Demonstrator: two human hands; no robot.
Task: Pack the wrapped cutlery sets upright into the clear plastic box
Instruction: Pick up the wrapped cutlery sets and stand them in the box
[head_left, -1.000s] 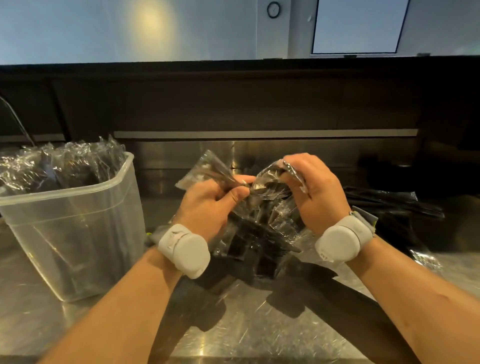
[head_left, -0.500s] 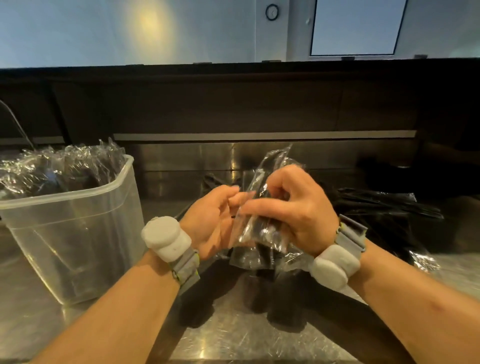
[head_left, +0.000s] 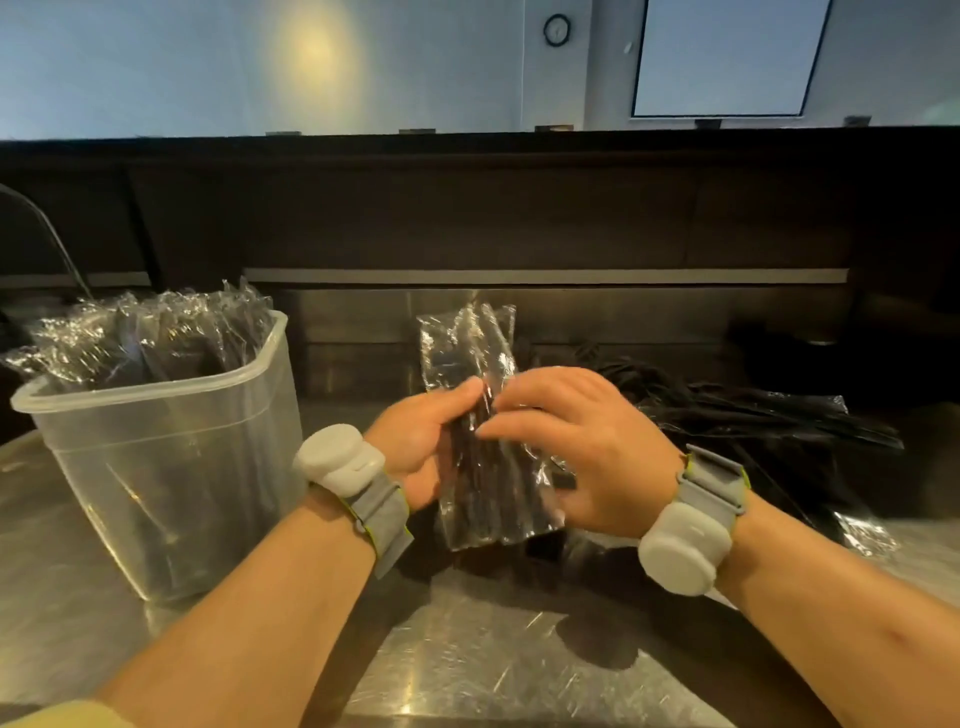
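Wrapped cutlery sets (head_left: 467, 348) stand as one squared-up bundle between my hands, tops pointing away from me and up, above the desk (head_left: 467, 665) rather than resting on it. A second ago that bundle was splayed and crumpled, the wrappers fanning out to both sides; half a second ago the hands were drawing it together; now the packets lie parallel. My left hand (head_left: 421, 447) grips it from the left edge, thumb laid along the front. My right hand (head_left: 576, 447) curls over the front and right edge, its fingertips on the film. I judge the tidying step done, so the bundle is ready to go in upright. The clear plastic box (head_left: 171, 467) sits well to the left of the left hand, with packed sets (head_left: 145, 338) already standing in it and rising past the rim on its far side; the near side looks free. A loose pile (head_left: 753, 421) of more black sets lies beyond the right hand, so plenty remains to pack.
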